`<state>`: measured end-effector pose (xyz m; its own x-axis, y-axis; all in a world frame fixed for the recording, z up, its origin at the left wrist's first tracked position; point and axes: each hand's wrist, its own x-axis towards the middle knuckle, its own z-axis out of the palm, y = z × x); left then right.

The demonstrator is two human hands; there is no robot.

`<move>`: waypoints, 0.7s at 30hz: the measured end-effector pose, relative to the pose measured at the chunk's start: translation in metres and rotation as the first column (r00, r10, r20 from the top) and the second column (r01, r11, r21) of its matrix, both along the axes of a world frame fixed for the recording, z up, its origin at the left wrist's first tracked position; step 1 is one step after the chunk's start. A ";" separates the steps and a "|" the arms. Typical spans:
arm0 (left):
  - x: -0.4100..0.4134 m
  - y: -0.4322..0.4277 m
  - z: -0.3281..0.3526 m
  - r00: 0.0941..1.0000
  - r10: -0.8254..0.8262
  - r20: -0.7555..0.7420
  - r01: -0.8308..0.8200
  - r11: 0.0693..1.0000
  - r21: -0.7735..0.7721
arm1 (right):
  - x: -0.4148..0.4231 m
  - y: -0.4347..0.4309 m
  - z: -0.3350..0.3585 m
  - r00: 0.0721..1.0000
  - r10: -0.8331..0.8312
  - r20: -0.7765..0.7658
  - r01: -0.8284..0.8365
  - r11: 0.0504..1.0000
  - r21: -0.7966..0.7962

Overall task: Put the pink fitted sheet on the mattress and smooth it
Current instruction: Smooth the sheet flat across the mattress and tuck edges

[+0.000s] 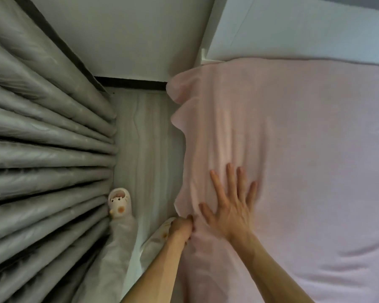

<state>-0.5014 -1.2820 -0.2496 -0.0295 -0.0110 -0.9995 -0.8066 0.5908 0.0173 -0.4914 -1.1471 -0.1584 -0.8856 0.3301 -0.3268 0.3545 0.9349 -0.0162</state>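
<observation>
Both hands are working at the bed's near left edge, seen from the head camera. The left hand (pixel 181 226) is pinching a fold of the pink fitted sheet (pixel 304 149) at the bed's side, and the right hand (pixel 230 206) is pressing flat on it with fingers spread. The sheet is lying wrinkled across the bed. Its wavy edge is running along the floor (pixel 144 138), where a slipper (pixel 119 202) is touching the grey curtain (pixel 42 149).

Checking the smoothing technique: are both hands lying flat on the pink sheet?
No, only the right hand lies flat with fingers spread on the pink sheet; the left hand grips the sheet's edge.
</observation>
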 end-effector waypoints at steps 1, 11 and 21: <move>0.005 -0.003 0.003 0.998 -0.047 -0.052 0.048 0.999 0.011 | 0.015 -0.006 0.001 1.000 -0.007 -0.018 0.007 1.000 -0.012; 0.058 -0.031 0.020 0.963 -0.211 -0.165 0.222 0.974 0.048 | 0.111 -0.048 0.000 0.979 -0.115 -0.168 0.117 0.993 0.001; 0.156 -0.072 0.033 0.983 0.031 -0.183 0.008 0.978 0.209 | 0.249 -0.114 0.018 0.923 -0.315 -0.222 0.298 0.948 -0.107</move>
